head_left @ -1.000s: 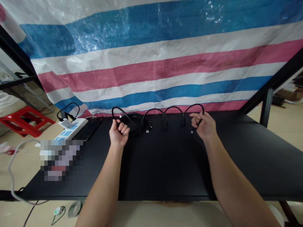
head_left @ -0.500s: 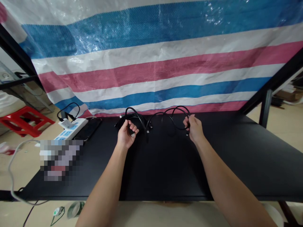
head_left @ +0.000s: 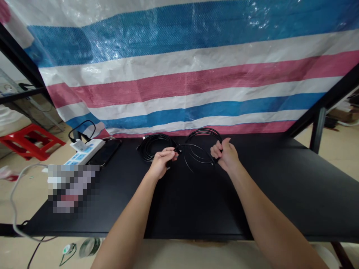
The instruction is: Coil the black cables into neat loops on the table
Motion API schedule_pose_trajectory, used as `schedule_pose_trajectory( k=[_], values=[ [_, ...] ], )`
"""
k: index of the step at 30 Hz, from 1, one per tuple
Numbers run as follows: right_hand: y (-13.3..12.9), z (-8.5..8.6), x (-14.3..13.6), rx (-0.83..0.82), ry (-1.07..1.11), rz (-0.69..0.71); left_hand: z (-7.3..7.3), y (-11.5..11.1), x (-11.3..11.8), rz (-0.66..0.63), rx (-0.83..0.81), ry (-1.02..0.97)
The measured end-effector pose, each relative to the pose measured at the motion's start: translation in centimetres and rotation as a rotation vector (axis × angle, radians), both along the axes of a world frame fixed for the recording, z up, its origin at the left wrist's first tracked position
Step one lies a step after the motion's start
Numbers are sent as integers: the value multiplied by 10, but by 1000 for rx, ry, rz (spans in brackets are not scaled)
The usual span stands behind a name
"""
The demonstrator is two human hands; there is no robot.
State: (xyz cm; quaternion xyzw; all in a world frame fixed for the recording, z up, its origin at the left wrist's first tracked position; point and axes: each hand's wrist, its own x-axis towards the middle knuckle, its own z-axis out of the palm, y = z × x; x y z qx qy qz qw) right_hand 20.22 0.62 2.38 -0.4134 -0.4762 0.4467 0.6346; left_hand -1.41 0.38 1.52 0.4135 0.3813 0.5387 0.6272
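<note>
Gathering thin black looped cable (head_left: pixel 206 129), the right hand (head_left: pixel 229 155) closes around its loops while the left hand (head_left: pixel 161 163), apart from it, pinches a stretch. Just beyond the left, a round black cable coil (head_left: pixel 144 151) rests on the flat black tabletop (head_left: pixel 196 201); a trailing loop could snag there, or loops spill if the right grip slackens! No brand or writing is legible.

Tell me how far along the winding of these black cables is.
A round coil of thin black cable already lies on the flat black tabletop. More black cable is in hand: the right hand grips its gathered loops, the left hand a stretch of it. Left to do, it seems: gathering in the stretch between the hands and setting the loops down.
</note>
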Motion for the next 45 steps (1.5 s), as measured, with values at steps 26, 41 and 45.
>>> schedule_pose_trajectory(
  k=[26,41,45],
  values=[
    [-14,-5,-30,-114,185,181,2,-10,20,-65,65,-58],
    [-12,-16,-65,-104,-901,-194,5,12,-16,151,14,-245],
    [3,1,-80,-240,-1146,-147,3,17,-26,273,37,-160]
  ],
)
